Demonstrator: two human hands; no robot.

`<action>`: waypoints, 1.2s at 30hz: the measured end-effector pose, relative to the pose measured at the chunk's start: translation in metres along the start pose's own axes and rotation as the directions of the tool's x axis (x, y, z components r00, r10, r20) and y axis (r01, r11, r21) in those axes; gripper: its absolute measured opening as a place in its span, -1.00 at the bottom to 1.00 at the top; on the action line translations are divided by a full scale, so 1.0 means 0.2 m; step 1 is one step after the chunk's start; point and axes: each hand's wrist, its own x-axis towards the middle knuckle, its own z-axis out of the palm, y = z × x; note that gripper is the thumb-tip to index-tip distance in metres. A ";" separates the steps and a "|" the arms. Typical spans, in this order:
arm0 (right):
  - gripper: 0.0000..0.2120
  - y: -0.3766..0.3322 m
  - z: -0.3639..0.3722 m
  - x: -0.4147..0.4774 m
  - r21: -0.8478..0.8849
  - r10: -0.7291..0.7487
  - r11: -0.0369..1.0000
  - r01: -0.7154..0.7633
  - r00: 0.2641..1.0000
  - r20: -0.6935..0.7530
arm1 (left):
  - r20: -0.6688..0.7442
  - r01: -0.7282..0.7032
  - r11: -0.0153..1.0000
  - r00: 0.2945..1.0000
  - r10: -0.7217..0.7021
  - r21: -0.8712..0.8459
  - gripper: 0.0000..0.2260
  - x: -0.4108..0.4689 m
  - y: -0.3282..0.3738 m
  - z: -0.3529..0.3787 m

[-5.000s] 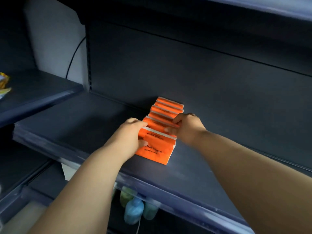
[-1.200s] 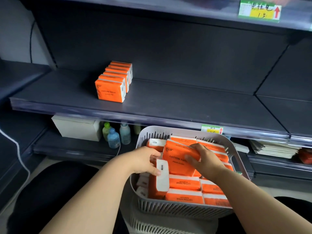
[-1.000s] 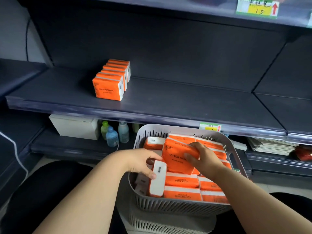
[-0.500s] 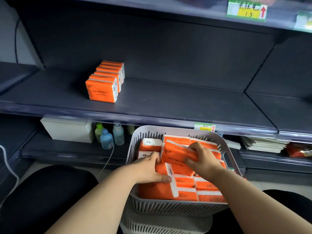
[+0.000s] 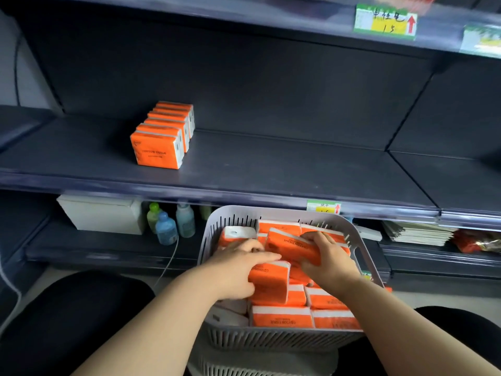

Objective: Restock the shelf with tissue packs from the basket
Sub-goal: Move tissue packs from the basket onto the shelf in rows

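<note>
A grey slatted basket (image 5: 282,339) in front of me holds several orange tissue packs. My right hand (image 5: 329,263) grips one orange tissue pack (image 5: 291,246) tilted above the others. My left hand (image 5: 237,267) holds a second orange pack (image 5: 269,282) by its left end, fingers stretched over its top. On the dark middle shelf (image 5: 271,169) a row of several orange packs (image 5: 162,137) stands upright at the left, running from front to back.
A price label (image 5: 323,207) sits on the shelf edge above the basket. Below, the lower shelf holds a white box (image 5: 101,214), small bottles (image 5: 166,226) and stacked paper (image 5: 418,233). The upper shelf edge carries a label (image 5: 385,21). A white cable (image 5: 10,294) hangs at left.
Five seconds ago both hands pressed the row of packs on the shelf. They have since dropped into the basket, where the left hand turned a pack from upright to flat and the right kept its pack.
</note>
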 end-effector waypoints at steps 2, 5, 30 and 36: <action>-0.56 0.00 0.00 0.01 0.027 0.012 1.000 -0.012 1.000 0.022 | 0.042 0.057 0.998 0.997 -0.058 0.010 -0.24 -0.02 -0.01 -0.02; -0.56 0.01 -0.01 0.02 0.167 0.036 0.985 -0.039 0.999 0.016 | -0.069 0.070 0.995 0.995 -0.074 -0.066 -0.28 -0.03 -0.01 -0.04; -0.70 -0.68 -0.19 1.52 0.124 -0.118 0.981 0.147 0.969 -0.218 | -0.661 -0.012 1.000 0.751 0.003 -0.008 -0.66 0.63 -0.65 -0.86; -0.72 -0.88 -0.10 1.99 -0.026 -0.200 0.980 0.199 0.957 -0.208 | -0.654 0.161 0.967 0.757 0.009 0.199 -0.64 0.91 -0.81 -0.92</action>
